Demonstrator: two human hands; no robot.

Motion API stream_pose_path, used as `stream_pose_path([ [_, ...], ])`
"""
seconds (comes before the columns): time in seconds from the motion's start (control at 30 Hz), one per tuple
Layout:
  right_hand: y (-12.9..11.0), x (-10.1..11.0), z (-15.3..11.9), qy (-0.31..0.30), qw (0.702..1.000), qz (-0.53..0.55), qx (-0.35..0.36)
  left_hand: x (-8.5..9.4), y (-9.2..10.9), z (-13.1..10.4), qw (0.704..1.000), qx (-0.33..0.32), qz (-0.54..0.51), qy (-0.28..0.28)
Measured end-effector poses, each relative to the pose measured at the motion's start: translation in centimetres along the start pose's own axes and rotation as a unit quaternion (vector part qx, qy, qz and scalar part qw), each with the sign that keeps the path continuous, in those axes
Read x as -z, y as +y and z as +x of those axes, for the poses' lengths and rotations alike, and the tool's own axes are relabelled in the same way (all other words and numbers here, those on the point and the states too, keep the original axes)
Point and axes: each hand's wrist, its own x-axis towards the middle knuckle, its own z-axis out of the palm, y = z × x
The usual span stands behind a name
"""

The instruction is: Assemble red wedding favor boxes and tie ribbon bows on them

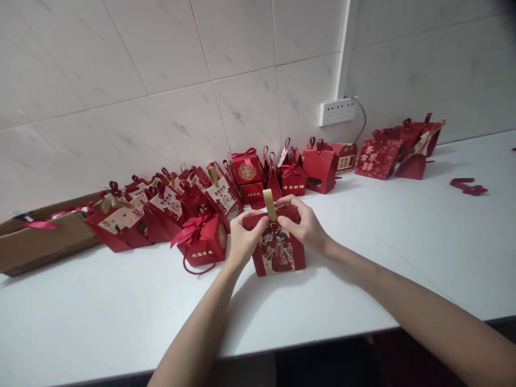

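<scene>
A red gift box with a printed picture of two figures stands upright on the white table, its front facing me. A gold ribbon loop sticks up from its top edge. My left hand grips the top left of the box, thumb on the front near the loop's base. On the other side, my right hand pinches the top right, its thumb also close to the loop. The fingers behind the box are partly hidden. Just left of it sits a red box with a pink bow and a cord handle.
Many red gift boxes crowd along the tiled wall. A cardboard box with ribbons is at the left. More red boxes stand at right, near loose red ribbon straps. A power strip is on the wall. The table ends close to me.
</scene>
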Motion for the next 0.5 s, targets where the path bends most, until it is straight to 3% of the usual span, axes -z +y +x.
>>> stream_pose_path([
  [0.13, 1.1, 0.9, 0.1, -0.013, 0.999, -0.04, -0.008, 0.6, -1.8, 0.2, 0.999, -0.014, -0.047, -0.022],
  [0.33, 2.9, 2.4, 0.8, -0.054, 0.994, -0.044, -0.08, 1.5, -4.5, 0.7, 0.967, 0.159, -0.131, -0.153],
  [0.5, 3.1, 2.3, 1.0, -0.054, 0.992, -0.009, -0.112, 2.0, -5.4, 1.0, 0.959, 0.14, -0.144, -0.198],
])
